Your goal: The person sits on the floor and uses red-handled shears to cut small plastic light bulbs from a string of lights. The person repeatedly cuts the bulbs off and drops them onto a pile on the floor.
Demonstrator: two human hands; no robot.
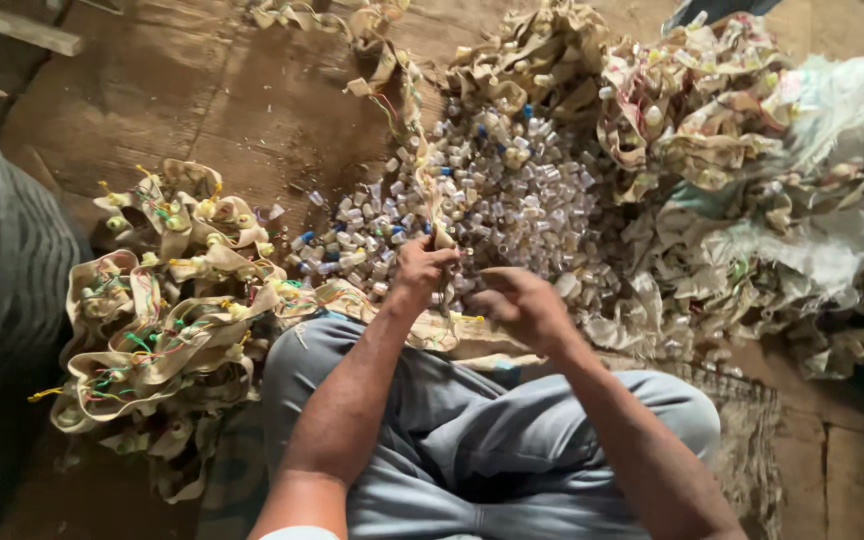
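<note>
Strip of tan paper tape [439, 205], soft, light, likely tear-prone; best pinched near its lower end. Lay over small vials [512, 190] on the floor. Left hand [420, 272] fingers closed on it; right hand [522, 305] curled, grip unclear.

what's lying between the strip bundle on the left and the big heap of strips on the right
In the head view, a pile of small pale caps, some blue, lies between the left bundle and the right heap.

I'm in a rough sorting workshop: bare dirt floor [252, 110], heaped small caps [512, 190] ahead of my hands, wired strip piles [167, 320] left, sacks [832, 180] right.
</note>
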